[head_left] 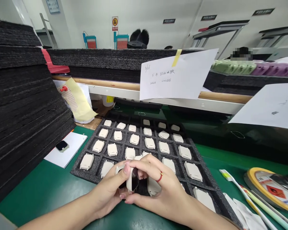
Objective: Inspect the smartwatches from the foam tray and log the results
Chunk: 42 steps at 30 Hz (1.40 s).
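Observation:
Over the near edge of a black foam tray [84,176], my two hands meet around white smartwatch cases with dark glass faces. My left hand [111,190] is closed on a case, its thumb along the top. Fingers of my right hand [165,183], which wears a red ring, curl over the smartwatch case [130,182] at the other side. Two pale rims show close together, seemingly two cases side by side; my fingers cover part of them. Rows of white watch cases [134,139] lie back up in the tray's compartments, some hidden behind my hands.
Stacked black foam trays [19,105] rise at the left. A small watch case [62,146] lies on white paper [73,150]. At the right are a toothbrush [240,187] and a yellow-rimmed round item [252,175]. A shelf with a handwritten sheet [172,80] crosses behind; people sit beyond.

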Motion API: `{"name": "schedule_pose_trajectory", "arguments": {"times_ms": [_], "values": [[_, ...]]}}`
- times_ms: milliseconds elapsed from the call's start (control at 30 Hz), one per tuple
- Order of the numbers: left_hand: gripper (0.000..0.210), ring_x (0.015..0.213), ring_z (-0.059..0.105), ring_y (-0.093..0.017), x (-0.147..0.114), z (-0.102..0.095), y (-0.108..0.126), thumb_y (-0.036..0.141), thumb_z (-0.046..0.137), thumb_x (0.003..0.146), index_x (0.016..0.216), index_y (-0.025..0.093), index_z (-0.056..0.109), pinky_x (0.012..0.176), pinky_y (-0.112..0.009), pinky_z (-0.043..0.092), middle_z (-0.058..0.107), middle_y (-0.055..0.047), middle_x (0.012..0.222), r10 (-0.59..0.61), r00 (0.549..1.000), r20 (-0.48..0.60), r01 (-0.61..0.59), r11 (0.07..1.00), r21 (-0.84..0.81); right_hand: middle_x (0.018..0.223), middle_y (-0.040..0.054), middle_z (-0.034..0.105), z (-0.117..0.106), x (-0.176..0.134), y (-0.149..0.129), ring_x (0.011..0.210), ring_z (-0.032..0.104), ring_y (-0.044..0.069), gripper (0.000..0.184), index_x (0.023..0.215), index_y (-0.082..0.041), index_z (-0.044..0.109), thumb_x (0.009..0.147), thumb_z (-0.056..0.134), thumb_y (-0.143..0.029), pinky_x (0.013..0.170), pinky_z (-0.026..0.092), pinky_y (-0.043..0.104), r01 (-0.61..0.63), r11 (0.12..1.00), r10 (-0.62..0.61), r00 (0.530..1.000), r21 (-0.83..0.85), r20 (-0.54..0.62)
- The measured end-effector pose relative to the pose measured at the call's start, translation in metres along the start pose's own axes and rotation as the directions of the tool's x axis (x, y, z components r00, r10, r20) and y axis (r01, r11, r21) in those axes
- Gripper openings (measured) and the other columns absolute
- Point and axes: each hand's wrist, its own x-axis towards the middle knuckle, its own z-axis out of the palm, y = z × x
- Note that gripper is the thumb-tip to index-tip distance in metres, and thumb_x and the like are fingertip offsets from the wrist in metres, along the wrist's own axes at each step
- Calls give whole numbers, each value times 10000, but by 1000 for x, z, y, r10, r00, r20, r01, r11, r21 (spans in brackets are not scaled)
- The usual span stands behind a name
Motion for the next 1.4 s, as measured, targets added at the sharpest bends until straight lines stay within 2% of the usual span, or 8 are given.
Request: {"name": "schedule_pose_trajectory", "arguments": {"times_ms": [133, 267, 433, 667, 867, 1133, 1300, 1400], "values": [[424, 614, 409, -79, -3, 1, -1, 571, 773, 727, 819, 167, 678, 472, -171, 247, 518, -2, 753, 3, 999, -44, -3, 1000, 13, 917, 29, 590, 0, 1, 0, 785, 598, 173, 637, 1321, -280, 521, 764, 829, -315, 699, 559, 300, 21, 1000, -21, 1000, -13, 15], [477, 724, 487, -114, -3, 1, -3, 588, 807, 670, 850, 161, 693, 529, -173, 313, 567, -27, 809, -10, 996, -86, 10, 1000, 4, 896, 24, 594, 0, 1, 0, 755, 579, 163, 606, 1302, -262, 537, 766, 820, -244, 677, 544, 289, -5, 1000, 4, 1000, 15, 16], [550, 544, 423, -64, 1, -2, 0, 644, 785, 658, 783, 117, 689, 417, -156, 205, 577, -31, 702, -108, 980, -164, 85, 986, -147, 1074, 60, 667, -3, 6, 0, 894, 630, 205, 672, 1307, -270, 505, 717, 803, -154, 809, 529, 352, 72, 997, -72, 996, -3, -57], [493, 421, 391, -18, 1, -3, 6, 595, 774, 706, 807, 115, 728, 362, -134, 164, 670, -73, 734, -71, 996, -61, 60, 983, -172, 1096, 59, 680, -5, 9, 0, 1029, 625, 232, 653, 1344, -270, 485, 756, 717, -106, 951, 476, 413, 64, 997, -64, 998, 45, -1], [552, 380, 365, 0, 2, -2, 3, 613, 832, 601, 731, 86, 728, 358, -135, 215, 616, -33, 650, -119, 987, -106, 103, 985, -139, 1183, 86, 650, -2, 6, 4, 1088, 607, 242, 693, 1392, -266, 463, 791, 807, -282, 971, 475, 418, 70, 997, -71, 997, 25, 37], [521, 476, 447, -29, 3, 0, 1, 589, 821, 650, 862, 124, 722, 376, -110, 255, 601, -20, 697, -100, 985, -143, 79, 986, -149, 893, 30, 683, -6, 8, 6, 897, 643, 226, 578, 1281, -246, 573, 754, 812, -220, 905, 494, 432, 100, 991, -105, 992, -83, -62], [306, 566, 522, -48, 3, 2, 4, 422, 735, 831, 972, 160, 663, 473, -127, 401, 643, -8, 824, 26, 971, -237, -31, 999, -17, 1063, 62, 723, -29, 13, 19, 964, 672, 245, 429, 1172, -233, 635, 764, 763, -256, 866, 525, 398, -118, 969, 69, 972, -215, -225], [350, 501, 528, -70, 4, 0, 7, 510, 548, 933, 984, 170, 615, 425, -156, 388, 670, -26, 799, 11, 967, -254, -19, 999, -29, 1067, 69, 720, -36, 14, 32, 983, 674, 259, 388, 1129, -220, 660, 755, 753, -271, 889, 527, 428, -246, 946, 210, 961, -212, -178]]}}
